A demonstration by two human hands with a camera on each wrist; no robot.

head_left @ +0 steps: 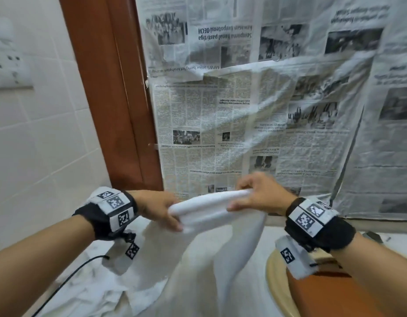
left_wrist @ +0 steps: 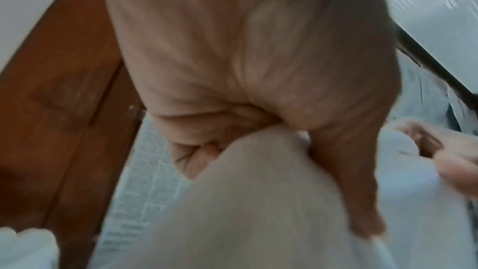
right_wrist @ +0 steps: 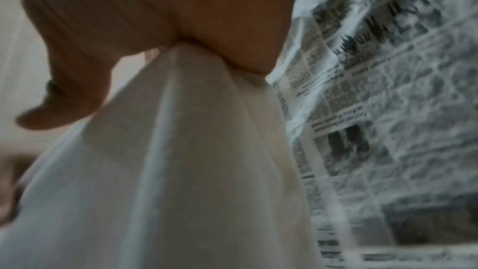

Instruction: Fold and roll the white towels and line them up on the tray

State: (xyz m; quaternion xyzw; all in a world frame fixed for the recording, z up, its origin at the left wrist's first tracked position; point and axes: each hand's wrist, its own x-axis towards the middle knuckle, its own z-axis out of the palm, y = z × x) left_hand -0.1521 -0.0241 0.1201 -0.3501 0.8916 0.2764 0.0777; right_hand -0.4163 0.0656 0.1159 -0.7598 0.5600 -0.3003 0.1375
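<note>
Tray, cream-rimmed with an orange-brown floor, is sitting at my lower right, and what I can see of it is partly hidden by my right forearm, so I cannot tell what it holds. I am holding a white towel up in the air in front of me, above a counter where more white cloth is lying crumpled at my lower left. My left hand is gripping the towel's left end, thumb on the near side and fingers curled round the bunched edge. My right hand is pinching the towel's right end, thumb in front and the cloth wedged up into the palm. Between my two hands the top of the towel is running as a thick folded band, and the rest is hanging down from it in long folds toward the counter. Newspaper is covering the wall behind the towel, with a brown wooden door frame and white tiles to its left. A black cable is trailing across the cloth below my left wrist.
</note>
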